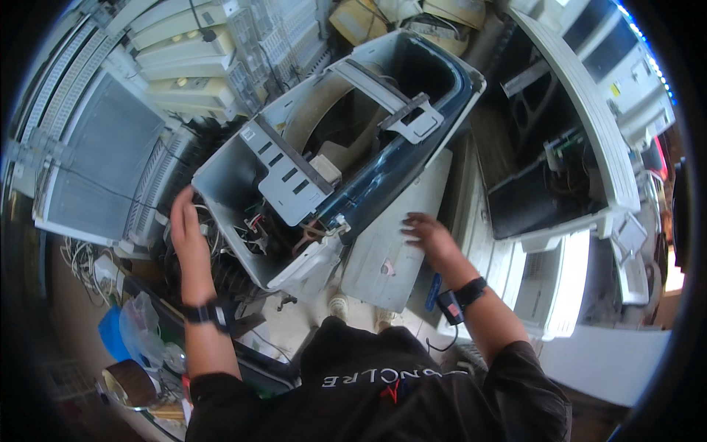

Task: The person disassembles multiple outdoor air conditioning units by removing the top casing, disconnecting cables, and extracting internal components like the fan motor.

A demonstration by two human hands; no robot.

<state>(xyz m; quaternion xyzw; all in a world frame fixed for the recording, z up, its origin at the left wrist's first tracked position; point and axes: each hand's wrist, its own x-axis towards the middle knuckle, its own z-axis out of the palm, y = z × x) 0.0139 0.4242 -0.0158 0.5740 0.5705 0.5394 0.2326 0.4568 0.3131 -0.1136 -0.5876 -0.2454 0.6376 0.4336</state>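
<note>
Stripped appliance housing (243, 173), white with a dark blue front, tipped on its side mid-frame. Left hand (187, 228) flat against its left wall, fingers spread, clamped on nothing. Right hand (433, 237) open, fingers apart, hovering over the white panel (390, 243) just right of the housing. Loose wires (254, 225) inside the housing's lower corner.

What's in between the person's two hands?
In the head view, the opened appliance housing, with loose wires inside its near end, lies between the left hand and the right hand, along with part of a flat white panel.
</note>
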